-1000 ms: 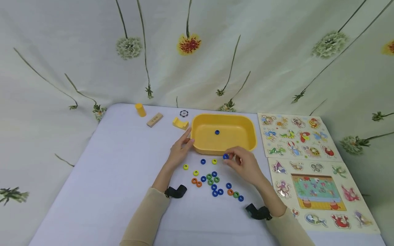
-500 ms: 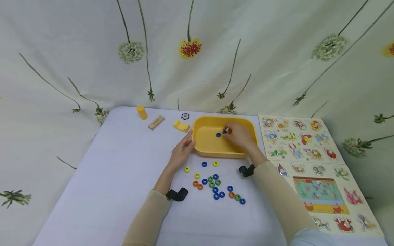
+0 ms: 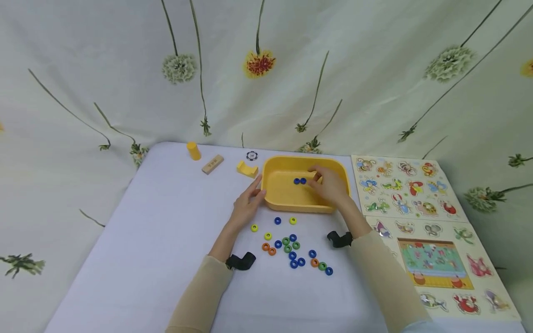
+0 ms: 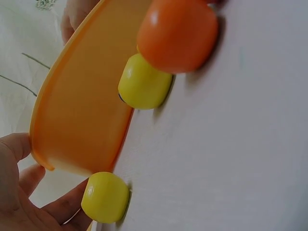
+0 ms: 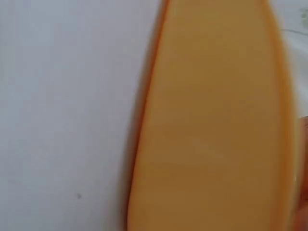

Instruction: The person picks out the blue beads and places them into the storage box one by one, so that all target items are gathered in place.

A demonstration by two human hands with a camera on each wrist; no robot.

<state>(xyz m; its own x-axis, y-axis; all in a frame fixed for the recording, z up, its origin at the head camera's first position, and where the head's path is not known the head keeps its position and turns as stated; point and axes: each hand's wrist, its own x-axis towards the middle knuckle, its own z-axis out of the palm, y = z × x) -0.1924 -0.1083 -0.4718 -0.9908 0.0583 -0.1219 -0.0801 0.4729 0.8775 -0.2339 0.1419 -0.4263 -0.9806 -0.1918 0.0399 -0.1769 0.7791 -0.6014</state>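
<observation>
Two blue ring beads point(image 3: 300, 181) lie side by side on the floor of the yellow tub point(image 3: 283, 196). Over the tub's right half is my right hand point(image 3: 331, 186), its fingers parted from the beads and holding nothing. My left hand point(image 3: 246, 207) rests against the tub's left end, fingers extended along the wall; in the left wrist view its fingertips touch the tub's rim point(image 4: 36, 115). In front of the tub several loose beads are spread on the white cloth, among them a yellow bead point(image 3: 293, 221), an orange bead point(image 3: 265, 247), a green bead point(image 3: 296, 245) and a blue bead point(image 3: 312, 253).
Left of the tub stand a yellow arch block point(image 3: 247, 169), a wooden block point(image 3: 213, 164) and a yellow cylinder point(image 3: 193, 151). A round token point(image 3: 251, 156) lies behind them. Two picture puzzle boards point(image 3: 399, 185) cover the right side. A flowered curtain point(image 3: 291, 92) hangs behind the table.
My right hand has carried a blue bead from in front of the tub into it, set it beside the other blue bead and let go. My left hand has stayed at the tub.
</observation>
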